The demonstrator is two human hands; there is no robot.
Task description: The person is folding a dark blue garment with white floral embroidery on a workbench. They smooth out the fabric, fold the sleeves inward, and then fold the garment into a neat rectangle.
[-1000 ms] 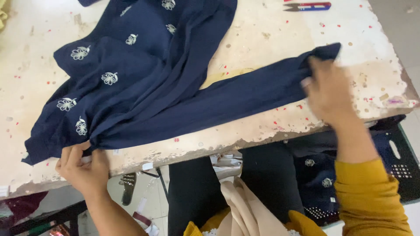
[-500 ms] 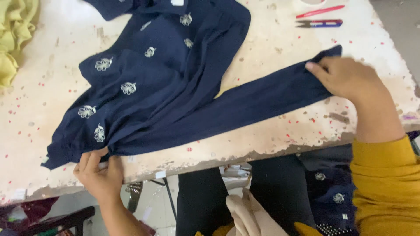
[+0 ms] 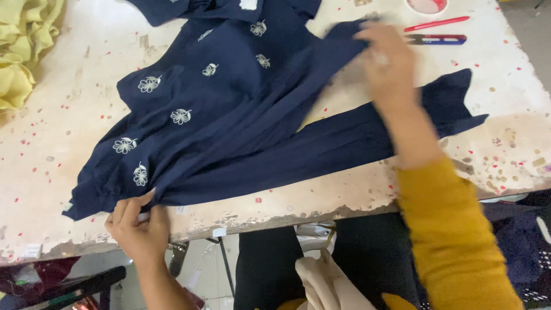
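A navy blue garment (image 3: 241,115) with white embroidered flowers lies spread across a worn white table (image 3: 74,63). My left hand (image 3: 138,221) pinches its near-left corner at the table's front edge. My right hand (image 3: 387,60), blurred with motion, is up near the far middle of the cloth and grips the edge of a fold there. A long navy panel (image 3: 367,140) stretches to the right under my mustard-yellow sleeve (image 3: 447,229).
Yellow-green cloth (image 3: 23,51) is heaped at the table's far left. A red pen (image 3: 436,24), a dark clipper tool (image 3: 436,39) and a round white-and-red object (image 3: 426,6) lie at the far right. More navy fabric (image 3: 516,241) sits below the table's right side.
My right hand left the right end of the long panel and moved left and away to the fold near the middle. My left hand still holds the near-left corner.
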